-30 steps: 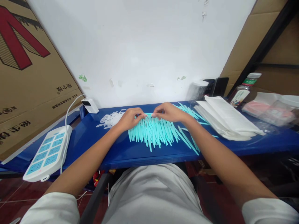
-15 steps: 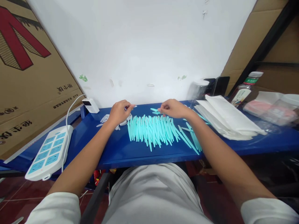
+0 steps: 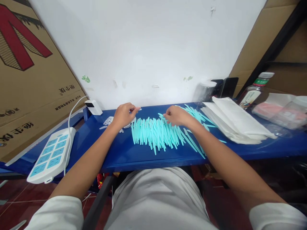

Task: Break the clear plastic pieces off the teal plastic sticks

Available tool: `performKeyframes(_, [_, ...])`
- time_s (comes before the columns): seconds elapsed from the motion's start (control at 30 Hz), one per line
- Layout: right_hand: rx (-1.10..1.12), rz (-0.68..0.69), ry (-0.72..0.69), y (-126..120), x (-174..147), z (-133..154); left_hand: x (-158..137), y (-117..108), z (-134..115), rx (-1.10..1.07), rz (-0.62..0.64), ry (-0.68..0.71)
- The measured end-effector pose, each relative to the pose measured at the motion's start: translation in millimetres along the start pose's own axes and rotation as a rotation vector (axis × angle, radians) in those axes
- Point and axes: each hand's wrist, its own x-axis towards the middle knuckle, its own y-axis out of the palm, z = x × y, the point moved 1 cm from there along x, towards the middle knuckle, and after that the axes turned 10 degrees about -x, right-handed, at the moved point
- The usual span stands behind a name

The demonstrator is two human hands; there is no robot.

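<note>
Right grip: my right hand [image 3: 169, 117] is bent over the wall-side end of the row of sticks [image 3: 155, 134], fingertips drawn together beside one teal stick [image 3: 161, 115]; whether they pinch it or merely touch it, I cannot tell. Left grip: my left hand [image 3: 126, 114] has thumb and forefinger nearly meeting beside the clear pieces [image 3: 108, 121]; a pale sliver shows past the tips, and I cannot tell whether I hold it. Location: the row lies between and below my hands, on the blue table [image 3: 120, 156].

Cautions:
1. The sticks overlap, so pressing with my right fingertips could skew several neighbours.
2. My right forearm [image 3: 216, 150] crosses the loose sticks [image 3: 195, 145]; lowering it could drag them toward the front edge.
3. A wide swing to the right could push the far heap [image 3: 194, 112] against the paper sheets [image 3: 237, 119].
4. A low left wrist could scatter the clear pieces into the row
</note>
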Motion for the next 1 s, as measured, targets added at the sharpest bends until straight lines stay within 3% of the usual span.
performKeyframes(0.2, [0.034, 0.065, -0.047, 3.1, -1.2, 2.1, -0.4, 1.2, 0.3, 0.0, 0.008, 0.005])
performKeyframes(0.57, [-0.211, -0.088, 0.002, -0.8, -1.3, 4.2, -0.2, -0.1, 5.5, 0.142, 0.037, -0.032])
performKeyframes(1.0, [-0.175, 0.085, -0.04, 1.7, -0.9, 2.9, -0.4, -4.1, 7.4, 0.281, 0.107, -0.084])
